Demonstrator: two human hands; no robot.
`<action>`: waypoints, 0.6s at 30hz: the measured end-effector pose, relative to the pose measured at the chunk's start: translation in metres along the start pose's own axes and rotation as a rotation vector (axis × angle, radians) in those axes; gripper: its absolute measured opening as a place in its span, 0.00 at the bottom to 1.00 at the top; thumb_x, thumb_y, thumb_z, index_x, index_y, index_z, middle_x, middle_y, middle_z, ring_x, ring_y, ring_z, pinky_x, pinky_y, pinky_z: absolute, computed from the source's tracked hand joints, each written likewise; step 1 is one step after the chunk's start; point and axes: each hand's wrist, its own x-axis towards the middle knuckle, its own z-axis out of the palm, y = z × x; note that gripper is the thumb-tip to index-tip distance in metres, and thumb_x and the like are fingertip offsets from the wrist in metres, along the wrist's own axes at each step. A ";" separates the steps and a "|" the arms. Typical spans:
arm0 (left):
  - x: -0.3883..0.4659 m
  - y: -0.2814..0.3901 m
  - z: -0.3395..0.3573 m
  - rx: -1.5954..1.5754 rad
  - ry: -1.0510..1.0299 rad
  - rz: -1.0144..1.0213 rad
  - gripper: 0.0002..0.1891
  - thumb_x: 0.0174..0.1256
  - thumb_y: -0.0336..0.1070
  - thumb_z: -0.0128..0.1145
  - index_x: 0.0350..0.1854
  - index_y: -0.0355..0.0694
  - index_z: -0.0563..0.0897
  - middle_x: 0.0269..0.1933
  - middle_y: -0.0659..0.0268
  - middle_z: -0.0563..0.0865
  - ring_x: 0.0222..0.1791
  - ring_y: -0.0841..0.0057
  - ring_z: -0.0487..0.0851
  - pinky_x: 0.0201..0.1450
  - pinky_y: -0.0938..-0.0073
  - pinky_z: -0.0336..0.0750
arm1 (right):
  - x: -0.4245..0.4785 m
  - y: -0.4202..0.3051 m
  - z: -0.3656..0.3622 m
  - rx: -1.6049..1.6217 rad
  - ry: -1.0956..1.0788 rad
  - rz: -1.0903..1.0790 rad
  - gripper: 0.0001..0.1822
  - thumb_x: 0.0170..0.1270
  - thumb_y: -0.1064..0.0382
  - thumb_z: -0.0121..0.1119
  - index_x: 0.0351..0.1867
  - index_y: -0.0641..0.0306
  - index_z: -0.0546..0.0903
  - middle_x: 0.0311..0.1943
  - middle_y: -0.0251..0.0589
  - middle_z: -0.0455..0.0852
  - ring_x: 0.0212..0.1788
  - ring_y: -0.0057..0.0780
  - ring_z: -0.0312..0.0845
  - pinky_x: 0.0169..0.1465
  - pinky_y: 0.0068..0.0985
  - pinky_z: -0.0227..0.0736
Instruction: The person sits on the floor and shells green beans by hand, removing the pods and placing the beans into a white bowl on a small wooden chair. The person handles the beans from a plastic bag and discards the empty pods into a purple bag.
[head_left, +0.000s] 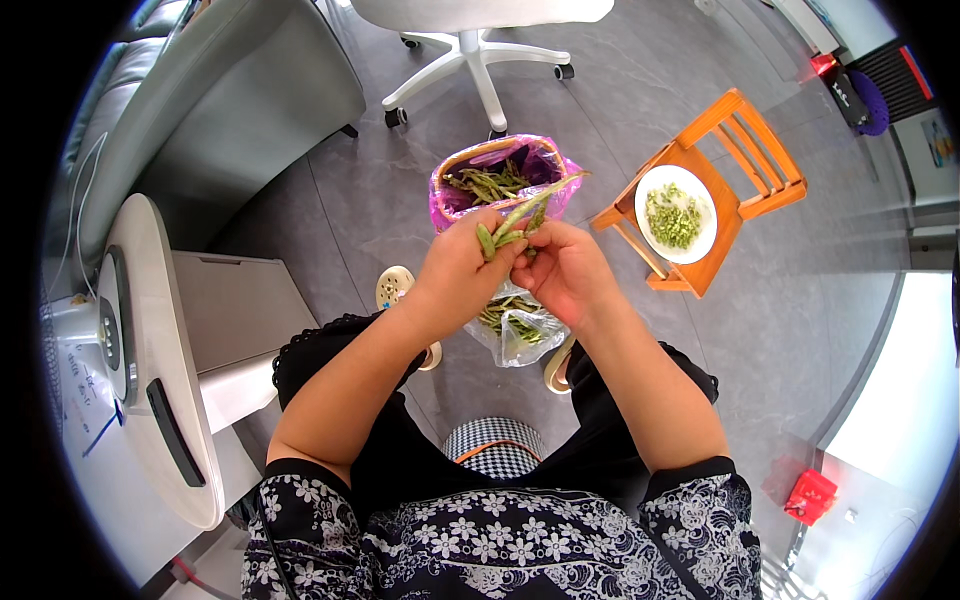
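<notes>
My left hand (469, 274) is closed on several green bean pods (517, 217), whose long ends point up and to the right. The fingertips of my right hand (559, 266) pinch a darker pod beside them, close against my left hand. Beyond my hands stands a bin lined with a pink plastic bag (444, 201), with pods or husks inside. Below my hands, a clear plastic bag (529, 346) of more pods lies on the floor between my feet, partly hidden by my hands. A white plate (706, 238) holding small green shelled beans rests at the right.
The plate sits on a small wooden chair (724, 259). A white swivel chair base (470, 56) is beyond the bin. To the left are a grey sofa (262, 112) and an oval-topped table (161, 330) bearing a black remote-like object (175, 433).
</notes>
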 end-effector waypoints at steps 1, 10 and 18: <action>0.001 0.002 -0.002 -0.083 -0.023 -0.063 0.05 0.59 0.30 0.56 0.34 0.35 0.76 0.30 0.62 0.79 0.29 0.76 0.76 0.33 0.75 0.69 | 0.000 -0.001 0.000 -0.001 0.002 -0.033 0.07 0.53 0.72 0.45 0.32 0.65 0.74 0.26 0.37 0.76 0.25 0.24 0.70 0.26 0.24 0.65; -0.002 -0.006 0.002 0.107 0.082 0.055 0.06 0.59 0.30 0.56 0.35 0.34 0.76 0.31 0.59 0.80 0.29 0.72 0.78 0.34 0.72 0.71 | 0.000 0.004 0.002 -0.035 0.000 -0.152 0.07 0.52 0.76 0.51 0.33 0.68 0.76 0.28 0.40 0.78 0.27 0.26 0.72 0.30 0.24 0.69; 0.008 0.001 -0.008 -0.514 -0.157 -0.266 0.06 0.66 0.34 0.51 0.35 0.37 0.76 0.24 0.71 0.76 0.21 0.86 0.72 0.24 0.82 0.66 | 0.000 -0.002 -0.007 -0.049 -0.124 -0.130 0.07 0.53 0.75 0.52 0.34 0.69 0.77 0.28 0.41 0.79 0.27 0.28 0.73 0.31 0.26 0.71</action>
